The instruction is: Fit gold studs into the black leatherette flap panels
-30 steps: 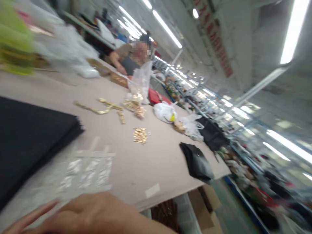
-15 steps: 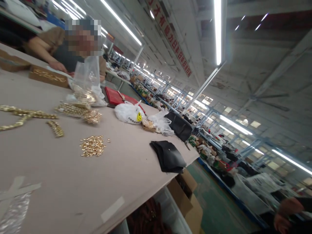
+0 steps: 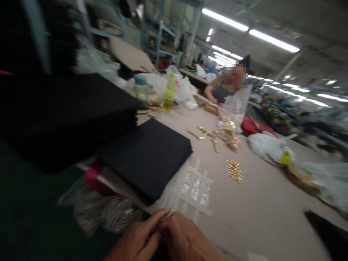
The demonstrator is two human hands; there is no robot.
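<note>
My left hand (image 3: 140,237) and my right hand (image 3: 186,235) meet at the near edge of the table, fingers curled together. A small dark bit shows between them, but it is too blurred to name. Just beyond lies a stack of black sheets (image 3: 152,152), its near corner close to my left hand. Past my right hand, clear plastic packets (image 3: 195,190) with small whitish contents are taped to the tabletop (image 3: 252,217). Farther out is a loose pile of small gold metal pieces (image 3: 234,171).
A taller black stack (image 3: 67,105) stands at left. Toward the back are a yellow-green bottle (image 3: 170,93), gold strips (image 3: 214,145), a clear bag (image 3: 236,105), a white plastic bag (image 3: 268,146) and a seated person (image 3: 224,87). A black piece (image 3: 330,232) lies at right.
The view has swung left and down, bringing the black stacks and the bottle into sight. Both my hands now show together at the bottom. The pile of gold pieces appears farther right.
</note>
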